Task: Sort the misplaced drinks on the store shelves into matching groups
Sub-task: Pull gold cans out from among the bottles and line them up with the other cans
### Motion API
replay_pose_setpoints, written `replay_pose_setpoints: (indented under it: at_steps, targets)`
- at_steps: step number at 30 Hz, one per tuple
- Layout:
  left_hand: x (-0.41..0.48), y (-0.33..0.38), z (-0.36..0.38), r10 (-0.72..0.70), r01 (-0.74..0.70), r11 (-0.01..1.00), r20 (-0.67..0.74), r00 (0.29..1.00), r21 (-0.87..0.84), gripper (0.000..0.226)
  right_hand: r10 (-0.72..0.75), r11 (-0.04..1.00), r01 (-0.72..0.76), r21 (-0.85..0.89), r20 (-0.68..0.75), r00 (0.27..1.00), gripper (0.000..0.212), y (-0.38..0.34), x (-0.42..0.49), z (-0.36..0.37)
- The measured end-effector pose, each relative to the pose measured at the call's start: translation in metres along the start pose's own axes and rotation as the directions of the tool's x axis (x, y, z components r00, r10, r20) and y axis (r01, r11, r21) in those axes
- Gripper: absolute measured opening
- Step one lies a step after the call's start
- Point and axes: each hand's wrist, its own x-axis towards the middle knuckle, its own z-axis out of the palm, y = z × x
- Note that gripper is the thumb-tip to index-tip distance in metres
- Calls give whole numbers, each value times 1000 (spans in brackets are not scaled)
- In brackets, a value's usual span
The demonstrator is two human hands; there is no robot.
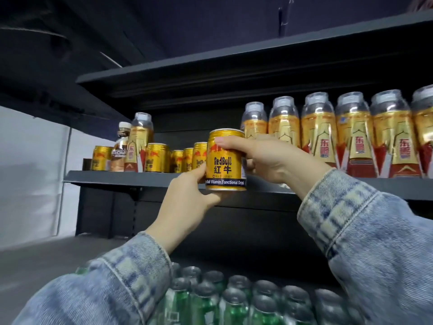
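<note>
A gold Red Bull can is held upright in front of the dark shelf's front edge. My right hand grips its top and right side, thumb across the upper front. My left hand cups its lower left and bottom. On the shelf to the left stand several gold Red Bull cans, with one gold-and-red bottle and a brown coffee bottle among them. A row of matching gold-and-red bottles fills the shelf to the right.
Green bottles with silver caps are packed on the lower level below my arms. A second dark shelf hangs overhead. A white wall lies to the left. A gap on the shelf sits behind the held can.
</note>
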Motion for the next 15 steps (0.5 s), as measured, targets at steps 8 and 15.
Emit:
replay_pose_setpoints:
  at_steps: [8,15]
  targets:
    - [24,-62,-25,-5,4,998,-10,1000,-66,43,-46,993,44,-106,-11,999,44,0,57,55]
    - [65,-99,-31,70,-71,995,-25,997,-66,45,-159,960,148,-236,-29,987,46,-6,112,72]
